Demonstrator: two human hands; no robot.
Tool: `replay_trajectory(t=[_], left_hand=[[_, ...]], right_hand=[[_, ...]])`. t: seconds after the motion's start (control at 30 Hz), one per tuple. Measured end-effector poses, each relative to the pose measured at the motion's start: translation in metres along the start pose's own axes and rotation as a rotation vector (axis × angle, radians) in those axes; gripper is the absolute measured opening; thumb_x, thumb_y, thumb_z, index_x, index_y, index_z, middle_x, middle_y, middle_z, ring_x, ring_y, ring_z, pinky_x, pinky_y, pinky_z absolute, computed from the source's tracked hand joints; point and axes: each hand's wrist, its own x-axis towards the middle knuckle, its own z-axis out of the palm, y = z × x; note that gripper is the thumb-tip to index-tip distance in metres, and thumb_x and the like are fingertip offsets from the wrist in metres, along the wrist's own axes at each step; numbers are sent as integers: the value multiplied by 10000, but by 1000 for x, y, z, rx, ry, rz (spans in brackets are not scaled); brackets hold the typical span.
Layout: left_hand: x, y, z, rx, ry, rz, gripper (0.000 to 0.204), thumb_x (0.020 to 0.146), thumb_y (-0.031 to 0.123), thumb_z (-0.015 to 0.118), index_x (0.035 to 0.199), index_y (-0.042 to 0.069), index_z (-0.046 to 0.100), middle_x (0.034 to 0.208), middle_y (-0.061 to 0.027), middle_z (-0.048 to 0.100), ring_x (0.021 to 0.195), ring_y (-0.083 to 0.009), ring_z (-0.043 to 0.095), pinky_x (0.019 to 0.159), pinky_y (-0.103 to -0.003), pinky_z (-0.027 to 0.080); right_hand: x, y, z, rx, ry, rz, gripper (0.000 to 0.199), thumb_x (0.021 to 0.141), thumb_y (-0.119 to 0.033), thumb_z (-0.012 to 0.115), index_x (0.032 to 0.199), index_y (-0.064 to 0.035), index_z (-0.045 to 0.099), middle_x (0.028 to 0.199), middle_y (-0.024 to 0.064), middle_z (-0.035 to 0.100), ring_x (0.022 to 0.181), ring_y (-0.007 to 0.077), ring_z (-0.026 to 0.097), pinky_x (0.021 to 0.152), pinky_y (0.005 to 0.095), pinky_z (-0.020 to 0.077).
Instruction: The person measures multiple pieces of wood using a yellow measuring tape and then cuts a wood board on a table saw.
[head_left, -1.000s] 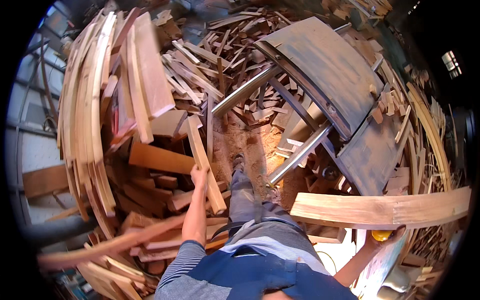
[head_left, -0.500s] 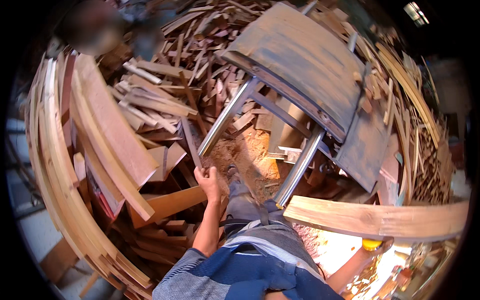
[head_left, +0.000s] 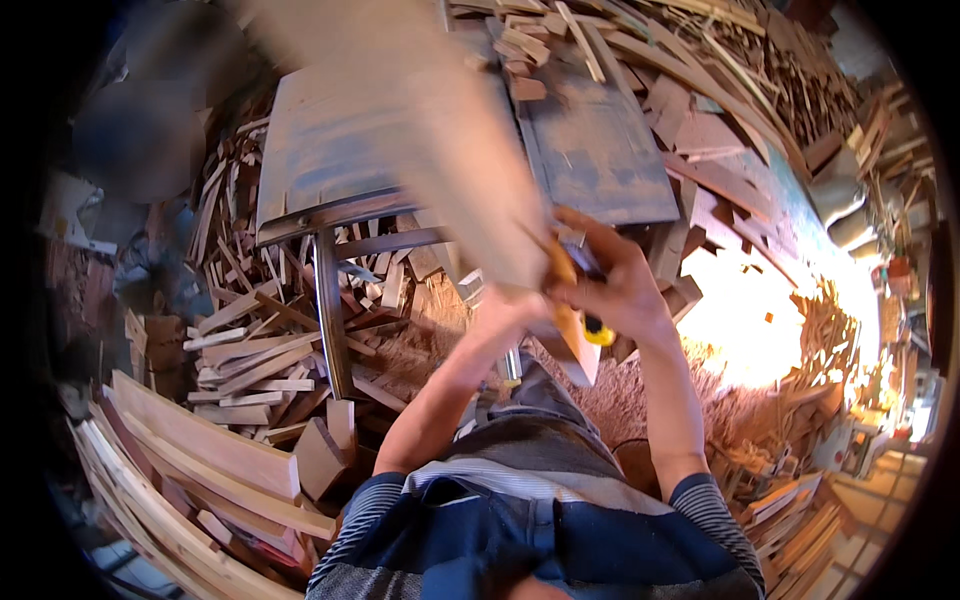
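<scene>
A long wooden plank [head_left: 470, 150], blurred by motion, slants from the far upper left down to a pale end just below my hands. My left hand [head_left: 508, 315] is closed on its near left edge, the fingers partly hidden. On the other edge, my right hand [head_left: 620, 275] grips the plank with bent fingers and thumb. A small yellow-and-black thing [head_left: 598, 330] shows under the right palm; its kind is too hidden to tell. The plank crosses above a dusty metal-topped table [head_left: 330, 150].
Table legs [head_left: 328, 310] stand ahead on the left. Offcuts [head_left: 260, 370] lie heaped beside them, with long boards [head_left: 200, 460] stacked at lower left. Small wood blocks [head_left: 525, 50] rest on the tabletop. Sawdust [head_left: 640, 385] covers the floor, brightly sunlit to the right.
The plank has swung from the right side to in front of me, pointing away. My left hand has come from the left onto it; my right hand has risen. The view has turned right.
</scene>
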Motion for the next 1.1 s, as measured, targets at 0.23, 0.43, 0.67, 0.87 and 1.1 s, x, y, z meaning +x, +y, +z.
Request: replay_trajectory(t=[0.23, 0.43, 0.67, 0.87, 1.1], left_hand=[[30, -5, -31, -229, 553, 440, 634, 991, 499, 586, 1396, 37, 429, 1220, -149, 590, 1123, -309, 614, 946, -505, 531], [49, 16, -75, -232, 691, 383, 708, 963, 645, 541, 1421, 117, 430, 1270, -124, 569, 1170, -319, 583, 1012, -509, 498], [102, 26, -112, -359, 552, 521, 874, 877, 809, 463, 1464, 165, 405, 1308, -128, 554, 1178, -416, 552, 1080, -619, 430], [160, 24, -159, -591, 402, 444, 949, 864, 877, 259, 1495, 179, 381, 1342, -178, 541, 1211, -485, 531, 1096, -645, 404], [201, 40, -222, -370, 567, 218, 890, 973, 760, 201, 1487, 57, 384, 1421, -161, 514, 1292, -351, 519, 1155, -532, 376]], right_hand=[[-20, 97, -113, 107, 218, 341, 469, 886, -204, 757, 1298, -8, 652, 1066, 67, 708, 642, 92, 608, 577, 243, 508], [-63, 183, -144, 162, 212, 543, 553, 867, -238, 789, 1340, -3, 626, 1203, 158, 695, 1074, 180, 662, 875, 307, 536], [-39, 191, -99, 640, 307, 598, 479, 917, -384, 737, 1263, -66, 643, 753, 71, 713, 481, 147, 620, 470, 258, 507], [-2, 188, -49, 859, 344, 779, 358, 881, -345, 769, 1023, -43, 642, 607, 81, 644, 455, 174, 607, 423, 295, 499], [70, 162, -24, 655, 515, 580, 311, 828, -165, 786, 1013, 43, 648, 848, 129, 700, 528, 175, 633, 488, 291, 510]])
